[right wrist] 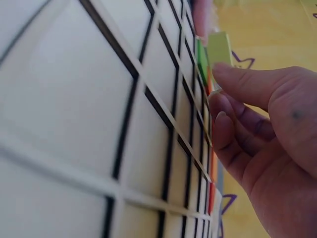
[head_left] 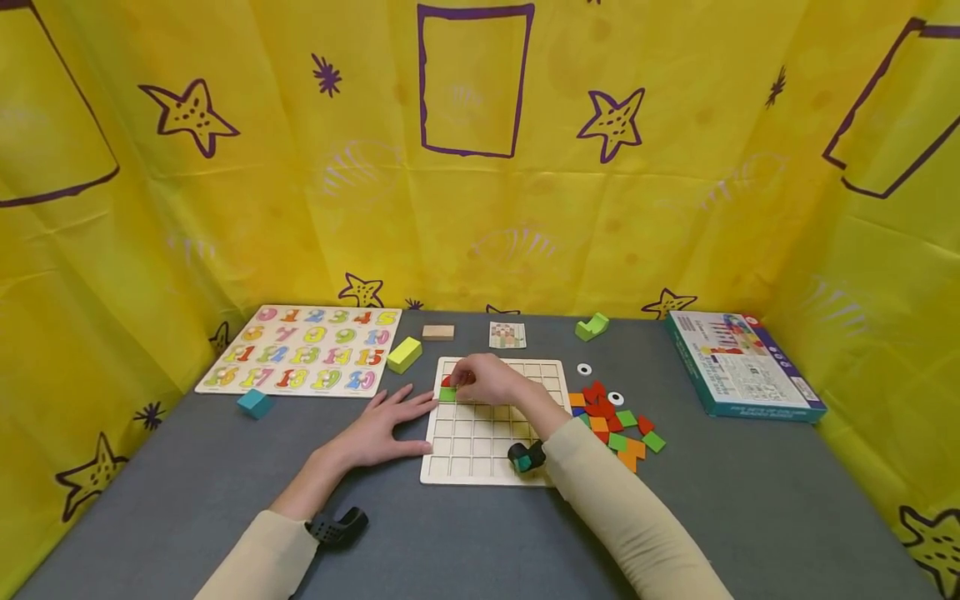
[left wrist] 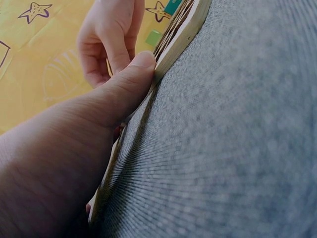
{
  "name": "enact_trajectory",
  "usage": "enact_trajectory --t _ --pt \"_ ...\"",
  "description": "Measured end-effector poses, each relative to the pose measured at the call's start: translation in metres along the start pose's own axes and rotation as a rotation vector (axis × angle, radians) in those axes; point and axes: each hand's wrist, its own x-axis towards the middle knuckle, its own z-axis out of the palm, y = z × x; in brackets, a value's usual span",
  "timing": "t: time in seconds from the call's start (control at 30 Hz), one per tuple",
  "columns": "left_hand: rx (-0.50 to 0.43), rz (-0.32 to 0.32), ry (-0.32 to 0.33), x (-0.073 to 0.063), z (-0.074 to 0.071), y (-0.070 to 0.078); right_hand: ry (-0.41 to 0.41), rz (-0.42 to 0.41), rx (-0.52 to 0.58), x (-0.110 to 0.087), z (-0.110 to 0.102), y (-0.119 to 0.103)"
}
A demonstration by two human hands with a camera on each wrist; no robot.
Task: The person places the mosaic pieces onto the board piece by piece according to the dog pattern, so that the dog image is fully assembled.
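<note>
A light wooden board with a square grid (head_left: 468, 458) lies in front of me. My left hand (head_left: 378, 429) rests beside it, fingers spread, with the thumb and fingertips at its left edge. Over the board's far left part my right hand (head_left: 487, 381) is bent down, thumb and fingers close together. A green square tile (head_left: 447, 395) and a red piece (head_left: 446, 382) lie in the grid by its fingertips. The right wrist view shows an orange-red strip (right wrist: 213, 163) along the far row; I cannot tell whether the fingers pinch a piece.
Right of the board lie several loose tiles (head_left: 617, 442) and white rings (head_left: 584, 369). A number puzzle (head_left: 300, 333), teal block (head_left: 256, 404), yellow block (head_left: 405, 355), wooden block (head_left: 438, 332), small pattern card (head_left: 507, 335), green curved block (head_left: 592, 327) and game box (head_left: 742, 367) stand around.
</note>
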Motion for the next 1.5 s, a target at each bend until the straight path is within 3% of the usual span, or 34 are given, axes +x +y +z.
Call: enact_trajectory --t 0.37,0.77,1.13,1.5 --pt "0.0 -0.007 0.007 0.0 0.0 0.002 0.039 0.018 0.03 -0.032 -0.036 0.014" --pt "0.007 0.008 0.023 -0.003 0.003 -0.001 0.074 0.149 0.046 -0.081 -0.07 0.045" --pt "0.009 0.023 0.027 -0.002 0.003 -0.001 0.082 0.194 0.013 -0.112 -0.081 0.077" --pt "0.029 0.037 0.032 0.0 0.0 -0.002 0.092 0.311 0.06 -0.129 -0.086 0.094"
